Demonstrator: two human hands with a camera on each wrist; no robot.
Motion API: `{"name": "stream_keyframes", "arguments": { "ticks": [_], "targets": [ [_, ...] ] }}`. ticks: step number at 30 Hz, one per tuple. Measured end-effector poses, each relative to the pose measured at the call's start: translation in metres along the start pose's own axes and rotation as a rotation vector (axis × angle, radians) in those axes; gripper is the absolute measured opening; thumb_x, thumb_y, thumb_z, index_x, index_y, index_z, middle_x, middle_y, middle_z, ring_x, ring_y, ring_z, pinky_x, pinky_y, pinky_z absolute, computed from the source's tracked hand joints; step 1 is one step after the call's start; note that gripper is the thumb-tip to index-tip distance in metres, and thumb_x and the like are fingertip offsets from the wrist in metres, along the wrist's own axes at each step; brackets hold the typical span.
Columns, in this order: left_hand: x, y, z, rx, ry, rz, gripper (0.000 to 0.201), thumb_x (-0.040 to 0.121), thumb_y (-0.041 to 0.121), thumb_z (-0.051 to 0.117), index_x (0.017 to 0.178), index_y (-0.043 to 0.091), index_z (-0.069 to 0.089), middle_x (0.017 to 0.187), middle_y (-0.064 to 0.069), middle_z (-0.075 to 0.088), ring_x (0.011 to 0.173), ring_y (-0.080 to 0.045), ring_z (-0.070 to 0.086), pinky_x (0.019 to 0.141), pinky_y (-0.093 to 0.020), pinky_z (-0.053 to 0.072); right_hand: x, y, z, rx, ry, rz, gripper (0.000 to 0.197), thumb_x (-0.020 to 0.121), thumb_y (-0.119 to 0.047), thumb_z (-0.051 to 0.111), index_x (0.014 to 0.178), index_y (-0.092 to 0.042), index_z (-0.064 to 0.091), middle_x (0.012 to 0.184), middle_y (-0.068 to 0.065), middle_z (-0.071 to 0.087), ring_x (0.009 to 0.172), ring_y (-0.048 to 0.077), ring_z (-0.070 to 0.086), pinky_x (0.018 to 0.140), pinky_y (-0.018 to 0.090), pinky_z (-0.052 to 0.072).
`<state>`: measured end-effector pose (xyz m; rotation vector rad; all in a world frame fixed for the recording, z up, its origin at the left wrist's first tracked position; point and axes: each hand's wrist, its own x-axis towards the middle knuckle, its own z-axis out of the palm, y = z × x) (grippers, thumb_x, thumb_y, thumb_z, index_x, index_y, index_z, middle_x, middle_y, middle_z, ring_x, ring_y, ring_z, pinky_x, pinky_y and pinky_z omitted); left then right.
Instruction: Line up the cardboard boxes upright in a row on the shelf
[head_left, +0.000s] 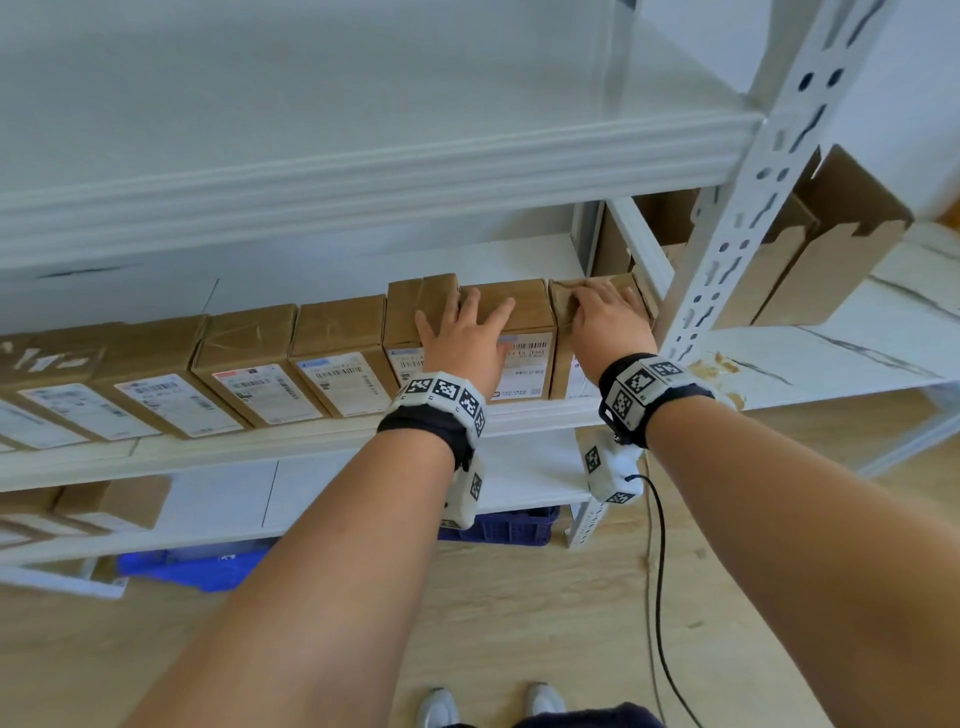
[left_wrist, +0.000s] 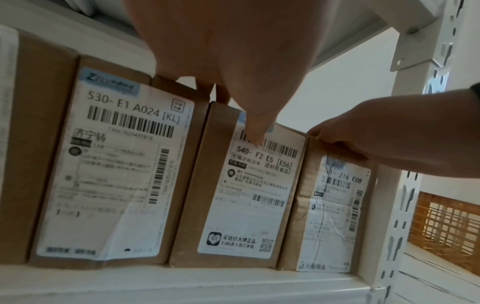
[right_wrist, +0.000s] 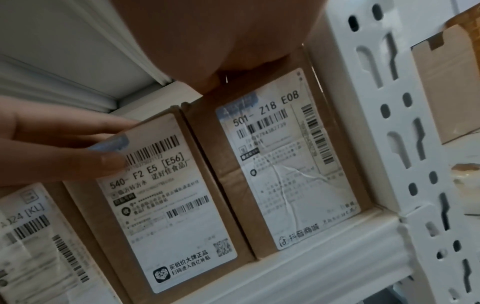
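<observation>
Several brown cardboard boxes with white shipping labels stand upright in a row on the middle shelf (head_left: 260, 441). My left hand (head_left: 470, 332) lies on top of the second box from the right (head_left: 530, 314) (left_wrist: 246, 205) (right_wrist: 168, 216). Its fingers are spread and fairly straight, one reaching onto the neighbouring box (head_left: 410, 312) (left_wrist: 111, 174), and its thumb (left_wrist: 255, 131) presses the label. My right hand (head_left: 605, 322) curls over the top front edge of the rightmost box (head_left: 562, 364) (left_wrist: 332, 216) (right_wrist: 285, 174), which stands against the shelf post.
A white perforated post (head_left: 727, 234) closes the row's right end. An open cardboard carton (head_left: 831, 249) sits on the neighbouring unit beyond it. The upper shelf (head_left: 363, 171) hangs close above the boxes. Lower down are more boxes (head_left: 104, 504), blue crates (head_left: 498, 525) and a floor cable (head_left: 660, 571).
</observation>
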<state>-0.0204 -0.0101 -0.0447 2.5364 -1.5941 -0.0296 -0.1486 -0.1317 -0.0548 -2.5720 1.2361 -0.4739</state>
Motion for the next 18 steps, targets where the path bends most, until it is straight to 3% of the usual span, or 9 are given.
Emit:
{"name": "stream_keyframes", "arguments": {
  "ticks": [10,15,18],
  "targets": [
    [-0.003,0.003,0.0,0.03,-0.006,-0.004,0.054,0.1,0.035,0.043,0.15,0.037,0.022,0.16,-0.01,0.012,0.149,-0.029,-0.001,0.113,-0.062,0.001,0.002,0.004,0.0,0.007,-0.006,-0.031,0.043,0.098,-0.018,0.026,0.133,-0.015,0.05,0.15,0.003,0.04,0.144,0.018,0.026,0.121,0.036,0.006],
    [-0.004,0.005,-0.004,0.09,-0.072,-0.013,0.062,0.1,0.025,0.04,0.152,0.036,0.01,0.162,-0.01,0.003,0.149,-0.028,-0.005,0.115,-0.059,-0.003,0.003,-0.004,-0.008,-0.072,-0.09,0.019,0.046,0.093,-0.014,0.032,0.137,-0.016,0.045,0.152,0.002,0.035,0.145,0.018,0.02,0.121,0.043,-0.003],
    [-0.006,0.011,-0.011,0.115,-0.086,-0.013,0.067,0.099,0.023,0.04,0.153,0.033,0.003,0.162,-0.007,-0.003,0.149,-0.027,-0.008,0.115,-0.058,-0.007,0.004,-0.012,-0.016,-0.121,-0.052,0.045,0.046,0.089,-0.013,0.04,0.134,-0.018,0.047,0.145,0.002,0.041,0.142,0.02,0.025,0.12,0.048,-0.002]
  ]
}}
